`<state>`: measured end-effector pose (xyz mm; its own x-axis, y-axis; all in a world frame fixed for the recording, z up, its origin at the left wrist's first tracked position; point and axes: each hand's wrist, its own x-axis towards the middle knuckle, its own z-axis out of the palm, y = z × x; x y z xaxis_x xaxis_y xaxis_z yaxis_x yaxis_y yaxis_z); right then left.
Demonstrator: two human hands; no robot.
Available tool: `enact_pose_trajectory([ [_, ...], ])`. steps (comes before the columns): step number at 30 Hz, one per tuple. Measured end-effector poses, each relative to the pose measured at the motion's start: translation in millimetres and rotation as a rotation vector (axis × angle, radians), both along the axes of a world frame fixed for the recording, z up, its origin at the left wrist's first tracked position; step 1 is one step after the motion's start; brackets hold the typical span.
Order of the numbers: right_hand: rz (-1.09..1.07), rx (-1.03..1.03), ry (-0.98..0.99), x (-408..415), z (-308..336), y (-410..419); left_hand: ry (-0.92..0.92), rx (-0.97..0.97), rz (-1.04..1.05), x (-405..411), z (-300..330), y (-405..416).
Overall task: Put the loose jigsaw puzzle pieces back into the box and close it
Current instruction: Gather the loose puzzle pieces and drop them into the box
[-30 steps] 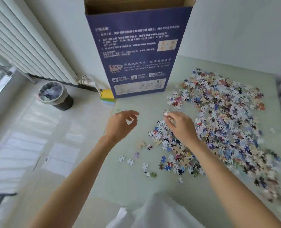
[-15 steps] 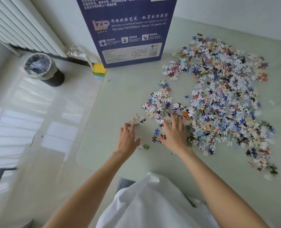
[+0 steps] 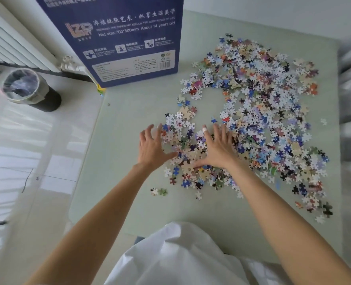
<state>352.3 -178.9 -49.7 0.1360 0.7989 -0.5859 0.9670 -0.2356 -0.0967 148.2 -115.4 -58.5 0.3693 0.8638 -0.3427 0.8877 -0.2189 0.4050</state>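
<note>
Several loose jigsaw pieces lie scattered over the right half of a pale green table. A tall dark blue puzzle box stands upright at the table's back left; its top is out of frame. My left hand lies flat with spread fingers at the left edge of the pile. My right hand rests flat on the pieces, fingers straight, a white plaster on one finger. A small heap of pieces sits between the two hands.
A few stray pieces lie near the table's front. A lined black waste bin stands on the floor at left below a white radiator. White fabric covers my lap at the front.
Both hands have moved forward over the pile's left edge and flattened out. The view has tilted down, cutting off the box's top.
</note>
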Motion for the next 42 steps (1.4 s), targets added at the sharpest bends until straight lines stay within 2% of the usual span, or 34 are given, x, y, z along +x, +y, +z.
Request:
enact_pose_trajectory([
  [4, 0.079, 0.05, 0.003, -23, 1, -8, 0.12, -0.09, -0.178, 16, 1, 16],
  [6, 0.073, 0.115, -0.001, -30, 0, -14, 0.17, -0.083, -0.317, 24, 2, 10],
  [8, 0.034, 0.181, 0.014, -31, -2, -17, 0.193, -0.065, -0.37, 27, 1, 0],
  [19, -0.109, 0.328, 0.257, -31, 5, -29, -0.039, -0.085, -0.176, 19, -4, -25],
  [24, -0.162, 0.345, 0.308, -33, 6, -37, -0.02, 0.011, -0.201, 19, -4, -17],
  [32, -0.347, 0.358, 0.348, -24, 15, -44, 0.081, -0.078, -0.408, 36, 5, 2],
  [36, -0.481, 0.371, 0.383, -15, 20, -48, 0.09, -0.032, -0.432, 38, 7, 5],
  [42, -0.611, 0.419, 0.426, -4, 31, -52, -0.022, 0.066, -0.391, 34, 10, 5],
])
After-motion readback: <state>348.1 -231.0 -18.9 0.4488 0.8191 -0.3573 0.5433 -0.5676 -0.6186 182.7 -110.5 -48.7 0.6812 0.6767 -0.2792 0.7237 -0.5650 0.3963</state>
